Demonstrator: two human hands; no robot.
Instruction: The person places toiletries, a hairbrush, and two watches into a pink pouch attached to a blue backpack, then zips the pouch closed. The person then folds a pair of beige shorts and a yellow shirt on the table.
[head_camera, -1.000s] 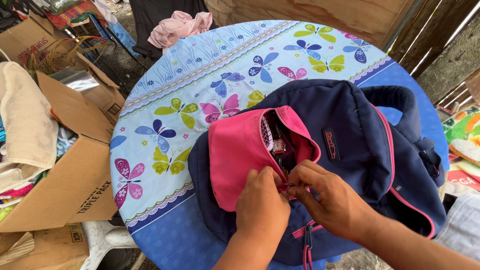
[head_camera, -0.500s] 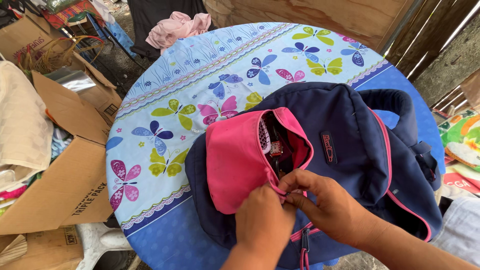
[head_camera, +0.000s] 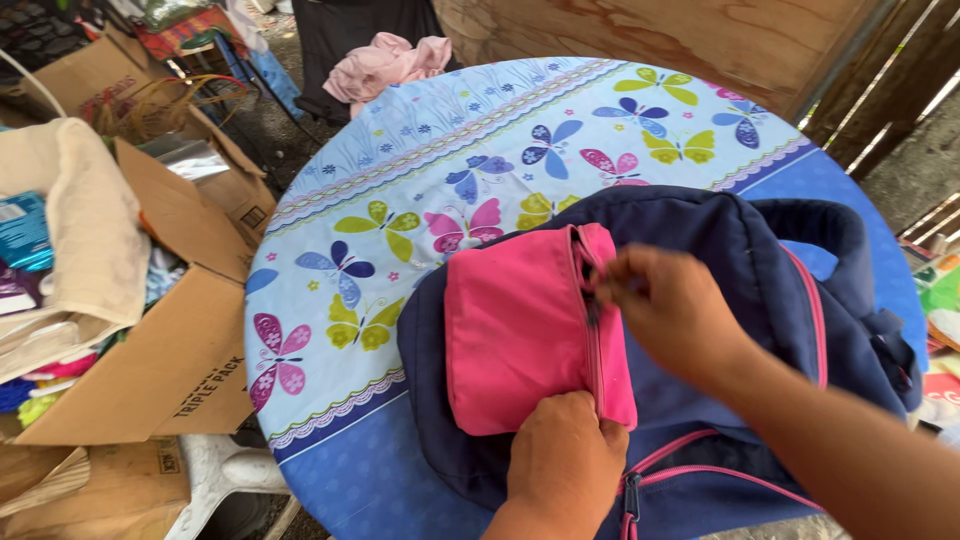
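Fingers of the right hand (head_camera: 670, 305) pinch the zip pull at 12 o'clock on the pink pocket (head_camera: 530, 335); left hand (head_camera: 565, 465) clamps its corner at 6. Backpack (head_camera: 740, 300) lies on the table (head_camera: 420, 160)

Navy backpack (head_camera: 740, 300) flat on surface, pink trim — pink front pocket (head_camera: 525, 340) zipped nearly shut

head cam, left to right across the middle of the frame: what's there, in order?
Cream towel → cardboard box → butterfly tablecloth → pink pocket → right hand at the pocket's zip → navy backpack. The left hand sits lower, pinning the pocket's bottom corner.
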